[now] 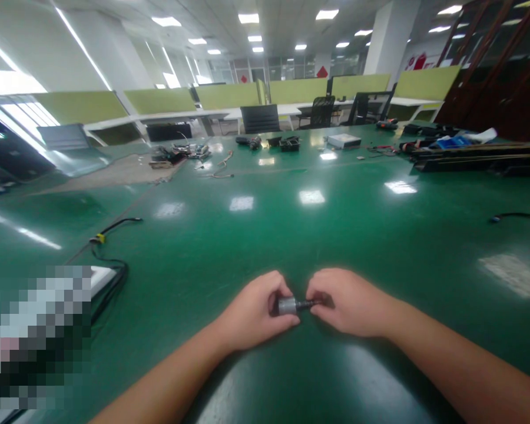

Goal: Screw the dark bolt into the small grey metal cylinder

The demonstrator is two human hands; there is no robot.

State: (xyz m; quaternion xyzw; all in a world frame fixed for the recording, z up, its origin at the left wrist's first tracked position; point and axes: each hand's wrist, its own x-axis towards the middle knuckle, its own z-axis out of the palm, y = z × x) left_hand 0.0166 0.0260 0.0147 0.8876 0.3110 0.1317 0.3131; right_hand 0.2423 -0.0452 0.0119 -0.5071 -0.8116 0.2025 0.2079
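Observation:
Near the front centre of the green table, my left hand [259, 307] is closed around a small grey and black cylindrical part [287, 305]. A thin dark shaft [307, 304] sticks out of its right end. The fingertips of my right hand [345, 301] pinch the far end of that shaft. The part lies roughly level between the two hands, just above or on the table; the exact gap cannot be made out. My right fingertips hide the shaft's tip.
A black cable [119, 224] with a yellow tag and a blurred-out object lie at the left. Along the far side of the green table [265, 235] are metal parts, a white box [343, 141] and long black bars [472, 158]. Another cable [519, 216] is at the right.

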